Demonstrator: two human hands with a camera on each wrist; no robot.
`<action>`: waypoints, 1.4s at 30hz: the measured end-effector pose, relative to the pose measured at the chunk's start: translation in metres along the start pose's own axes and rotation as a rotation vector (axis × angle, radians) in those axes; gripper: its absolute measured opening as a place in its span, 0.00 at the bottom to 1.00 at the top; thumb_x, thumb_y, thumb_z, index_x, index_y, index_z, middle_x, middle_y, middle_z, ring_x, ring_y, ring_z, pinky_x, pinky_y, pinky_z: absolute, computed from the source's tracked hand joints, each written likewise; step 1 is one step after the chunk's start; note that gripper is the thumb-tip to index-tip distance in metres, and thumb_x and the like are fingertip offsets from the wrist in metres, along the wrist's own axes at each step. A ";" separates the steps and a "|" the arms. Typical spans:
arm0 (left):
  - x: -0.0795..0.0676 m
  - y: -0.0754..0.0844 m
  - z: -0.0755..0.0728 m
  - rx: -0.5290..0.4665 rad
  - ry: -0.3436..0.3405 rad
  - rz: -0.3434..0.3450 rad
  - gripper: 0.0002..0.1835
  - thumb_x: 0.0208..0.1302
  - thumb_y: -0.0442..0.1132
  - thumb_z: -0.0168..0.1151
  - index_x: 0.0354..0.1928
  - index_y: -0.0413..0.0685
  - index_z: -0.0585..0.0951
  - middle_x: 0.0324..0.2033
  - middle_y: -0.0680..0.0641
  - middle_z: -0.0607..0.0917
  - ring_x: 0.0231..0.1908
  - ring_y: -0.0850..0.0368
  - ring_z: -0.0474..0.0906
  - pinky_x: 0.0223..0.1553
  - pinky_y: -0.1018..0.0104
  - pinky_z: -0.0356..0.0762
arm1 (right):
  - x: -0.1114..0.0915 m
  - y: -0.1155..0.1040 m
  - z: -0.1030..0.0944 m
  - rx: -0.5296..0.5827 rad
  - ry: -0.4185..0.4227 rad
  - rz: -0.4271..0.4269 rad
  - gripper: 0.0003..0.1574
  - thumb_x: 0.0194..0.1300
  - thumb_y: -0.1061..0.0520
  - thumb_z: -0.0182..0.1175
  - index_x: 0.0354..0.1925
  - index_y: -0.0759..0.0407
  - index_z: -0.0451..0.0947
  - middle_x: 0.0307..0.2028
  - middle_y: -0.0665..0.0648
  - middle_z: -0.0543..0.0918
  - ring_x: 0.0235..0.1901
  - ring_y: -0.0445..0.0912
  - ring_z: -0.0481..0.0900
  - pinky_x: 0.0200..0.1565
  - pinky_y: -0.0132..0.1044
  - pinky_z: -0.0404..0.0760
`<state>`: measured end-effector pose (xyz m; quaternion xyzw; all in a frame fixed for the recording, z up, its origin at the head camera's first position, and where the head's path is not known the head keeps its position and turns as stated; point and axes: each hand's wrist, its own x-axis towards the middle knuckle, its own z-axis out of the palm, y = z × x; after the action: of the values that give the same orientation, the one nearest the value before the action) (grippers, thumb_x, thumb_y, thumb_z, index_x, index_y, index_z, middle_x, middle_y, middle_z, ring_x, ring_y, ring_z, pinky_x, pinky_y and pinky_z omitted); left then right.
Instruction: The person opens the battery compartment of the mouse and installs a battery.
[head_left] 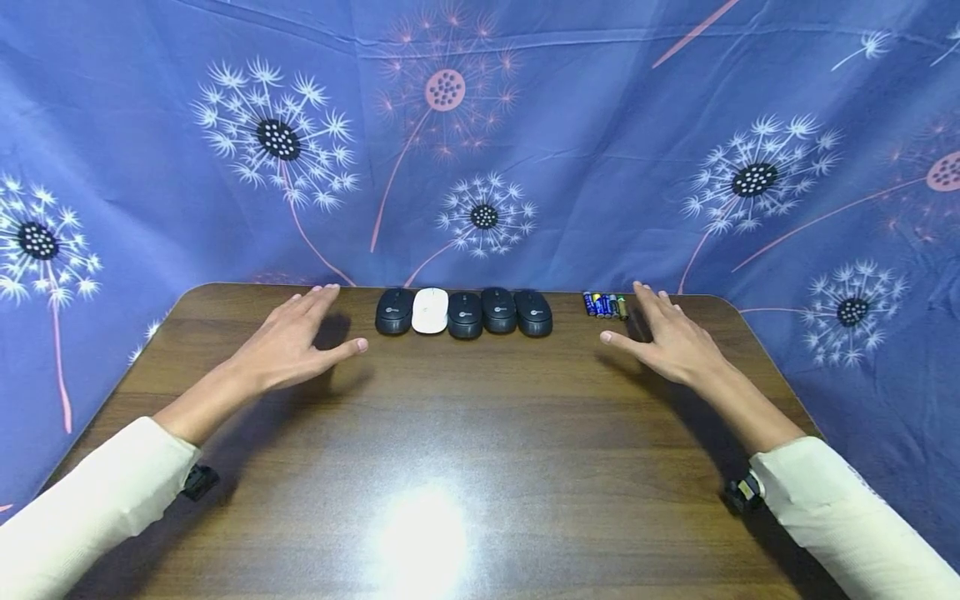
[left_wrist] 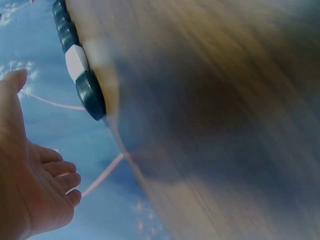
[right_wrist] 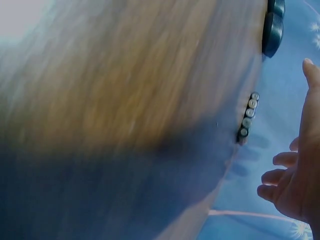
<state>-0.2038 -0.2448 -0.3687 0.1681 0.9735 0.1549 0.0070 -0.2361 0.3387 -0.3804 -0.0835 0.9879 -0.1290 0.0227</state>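
Observation:
Several computer mice stand side by side along the table's far edge. A black mouse [head_left: 394,312] is leftmost, then a white mouse [head_left: 430,312], then more black mice [head_left: 498,311]. To their right lies a short row of small batteries [head_left: 605,306]. My left hand [head_left: 288,342] hovers left of the mice, fingers straight and thumb pointing toward them, holding nothing. Beside the batteries, my right hand [head_left: 675,342] is held over the table with fingers extended, apart from them and gripping nothing. Both wrist views show the hands with nothing in them.
The brown wooden table [head_left: 480,417] has a bright glare spot near its front. A blue dandelion-print cloth [head_left: 585,117] hangs right behind the far edge and along both sides. Dark wrist devices [head_left: 201,482] sit at both sleeve cuffs.

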 end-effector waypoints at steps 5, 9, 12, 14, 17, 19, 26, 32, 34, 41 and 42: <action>0.006 0.011 0.004 -0.005 0.018 0.041 0.53 0.82 0.66 0.59 0.89 0.32 0.55 0.87 0.28 0.60 0.88 0.29 0.55 0.94 0.35 0.50 | 0.004 -0.011 0.006 -0.003 -0.012 -0.033 0.76 0.75 0.14 0.55 0.94 0.57 0.38 0.91 0.70 0.49 0.89 0.75 0.47 0.90 0.76 0.51; 0.010 0.019 0.008 -0.035 0.021 0.073 0.44 0.89 0.58 0.51 0.89 0.33 0.57 0.87 0.28 0.61 0.88 0.29 0.55 0.95 0.35 0.49 | 0.005 -0.018 0.008 -0.017 -0.008 -0.079 0.73 0.78 0.17 0.55 0.93 0.62 0.42 0.90 0.73 0.50 0.88 0.76 0.49 0.92 0.71 0.50; 0.013 0.024 0.010 -0.052 0.022 0.092 0.40 0.91 0.55 0.46 0.89 0.33 0.58 0.88 0.29 0.61 0.89 0.30 0.54 0.95 0.36 0.48 | 0.006 -0.022 0.010 -0.024 -0.006 -0.120 0.68 0.82 0.22 0.53 0.92 0.65 0.43 0.90 0.73 0.51 0.89 0.75 0.49 0.92 0.71 0.52; 0.016 0.027 0.010 -0.056 0.030 0.105 0.38 0.92 0.54 0.45 0.88 0.33 0.59 0.88 0.30 0.62 0.89 0.31 0.54 0.95 0.37 0.47 | 0.007 -0.024 0.011 -0.026 -0.004 -0.145 0.65 0.84 0.25 0.52 0.92 0.66 0.44 0.90 0.72 0.52 0.89 0.74 0.50 0.92 0.70 0.53; 0.019 0.032 0.013 -0.056 0.043 0.126 0.37 0.92 0.52 0.46 0.87 0.32 0.61 0.87 0.30 0.64 0.89 0.31 0.56 0.95 0.36 0.49 | 0.008 -0.028 0.014 -0.019 0.002 -0.177 0.60 0.86 0.28 0.53 0.91 0.65 0.47 0.90 0.73 0.53 0.89 0.73 0.51 0.92 0.70 0.54; 0.021 0.035 0.015 -0.054 0.045 0.136 0.36 0.91 0.50 0.46 0.86 0.32 0.63 0.86 0.30 0.65 0.88 0.31 0.57 0.95 0.37 0.50 | 0.008 -0.031 0.016 -0.016 0.007 -0.196 0.58 0.86 0.30 0.54 0.91 0.64 0.49 0.89 0.73 0.55 0.89 0.73 0.52 0.92 0.69 0.54; 0.025 0.049 0.023 -0.066 0.008 0.150 0.35 0.92 0.50 0.46 0.87 0.33 0.61 0.87 0.33 0.64 0.89 0.33 0.56 0.95 0.36 0.52 | 0.009 -0.042 0.022 -0.016 -0.006 -0.235 0.57 0.86 0.31 0.54 0.91 0.64 0.50 0.90 0.71 0.54 0.89 0.71 0.51 0.93 0.67 0.52; 0.029 0.059 0.028 -0.094 -0.030 0.149 0.36 0.92 0.50 0.44 0.89 0.35 0.57 0.89 0.35 0.60 0.90 0.34 0.53 0.95 0.37 0.49 | 0.010 -0.048 0.027 -0.007 -0.032 -0.245 0.58 0.87 0.29 0.51 0.92 0.64 0.47 0.91 0.69 0.51 0.90 0.69 0.50 0.93 0.68 0.53; 0.031 0.062 0.030 -0.098 -0.026 0.162 0.36 0.92 0.50 0.44 0.89 0.35 0.57 0.89 0.34 0.60 0.90 0.34 0.54 0.96 0.38 0.49 | 0.010 -0.050 0.029 -0.010 -0.035 -0.250 0.58 0.87 0.28 0.50 0.92 0.63 0.47 0.91 0.69 0.51 0.90 0.69 0.50 0.92 0.70 0.54; 0.036 0.074 0.034 -0.086 -0.042 0.219 0.39 0.91 0.52 0.46 0.89 0.35 0.56 0.89 0.34 0.60 0.90 0.34 0.53 0.95 0.38 0.50 | 0.008 -0.057 0.035 0.014 -0.082 -0.263 0.58 0.88 0.28 0.49 0.92 0.61 0.45 0.92 0.67 0.48 0.91 0.67 0.48 0.92 0.70 0.55; 0.038 0.076 0.034 -0.086 -0.047 0.227 0.39 0.91 0.53 0.46 0.90 0.35 0.56 0.89 0.35 0.59 0.90 0.35 0.52 0.95 0.38 0.50 | 0.007 -0.058 0.035 0.015 -0.092 -0.266 0.58 0.88 0.28 0.49 0.93 0.61 0.44 0.92 0.67 0.46 0.91 0.66 0.48 0.91 0.70 0.55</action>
<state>-0.2123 -0.1540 -0.3767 0.2804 0.9402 0.1922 0.0194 -0.2316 0.2732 -0.3995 -0.2192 0.9650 -0.1345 0.0514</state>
